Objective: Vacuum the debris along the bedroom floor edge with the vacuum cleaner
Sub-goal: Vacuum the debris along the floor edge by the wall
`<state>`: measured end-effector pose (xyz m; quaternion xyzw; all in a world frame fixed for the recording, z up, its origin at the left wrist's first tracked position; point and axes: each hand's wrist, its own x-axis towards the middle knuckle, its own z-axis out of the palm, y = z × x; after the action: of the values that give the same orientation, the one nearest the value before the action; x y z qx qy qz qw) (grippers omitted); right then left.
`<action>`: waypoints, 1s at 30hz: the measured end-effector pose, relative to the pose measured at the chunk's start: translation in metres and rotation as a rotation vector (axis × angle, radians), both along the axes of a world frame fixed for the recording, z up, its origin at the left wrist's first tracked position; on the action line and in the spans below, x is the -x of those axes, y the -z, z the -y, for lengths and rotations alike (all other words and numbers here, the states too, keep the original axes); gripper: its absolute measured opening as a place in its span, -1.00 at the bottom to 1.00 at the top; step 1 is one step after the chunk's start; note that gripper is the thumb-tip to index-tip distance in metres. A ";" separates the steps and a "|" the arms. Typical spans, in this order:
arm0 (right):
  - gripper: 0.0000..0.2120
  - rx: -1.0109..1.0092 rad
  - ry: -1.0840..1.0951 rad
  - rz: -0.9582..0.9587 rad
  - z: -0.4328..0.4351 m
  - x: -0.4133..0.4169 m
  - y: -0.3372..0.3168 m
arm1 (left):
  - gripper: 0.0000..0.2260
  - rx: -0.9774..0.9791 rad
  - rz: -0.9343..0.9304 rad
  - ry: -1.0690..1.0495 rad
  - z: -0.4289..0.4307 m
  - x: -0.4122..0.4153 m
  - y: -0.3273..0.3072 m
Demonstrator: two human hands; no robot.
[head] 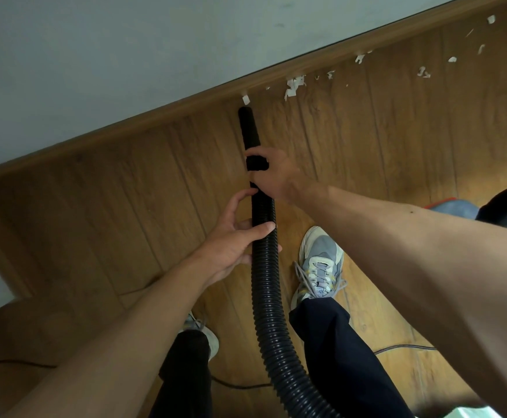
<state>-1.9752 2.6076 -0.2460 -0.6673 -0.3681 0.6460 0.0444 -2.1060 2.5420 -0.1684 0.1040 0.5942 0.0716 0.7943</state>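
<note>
Your right hand (272, 173) curls its fingers round the smooth black nozzle tube (248, 128); your left hand (237, 239) grips the black ribbed hose (266, 282) just behind. White paper scraps (293, 86) lie along the brown wooden skirting board (155, 117), the nozzle tip near the leftmost one.

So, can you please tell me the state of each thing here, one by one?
nozzle: tip just short of the nearest scrap.
hose: bent in a curve.
left hand: grips the hose.
right hand: grips the nozzle.
paper scraps: scattered along the floor edge, not yet picked up.
</note>
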 end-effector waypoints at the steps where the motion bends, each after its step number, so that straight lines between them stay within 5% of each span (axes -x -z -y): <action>1: -0.50 -0.016 0.025 -0.003 0.001 0.000 -0.001 | -0.42 -0.009 -0.003 0.005 -0.001 0.001 0.000; 30: -0.49 -0.036 0.026 0.020 -0.002 0.002 -0.005 | -0.40 -0.010 -0.007 0.019 -0.008 0.001 0.002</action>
<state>-1.9768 2.6095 -0.2414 -0.6774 -0.3713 0.6321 0.0611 -2.1070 2.5496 -0.1708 0.1138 0.5955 0.0666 0.7924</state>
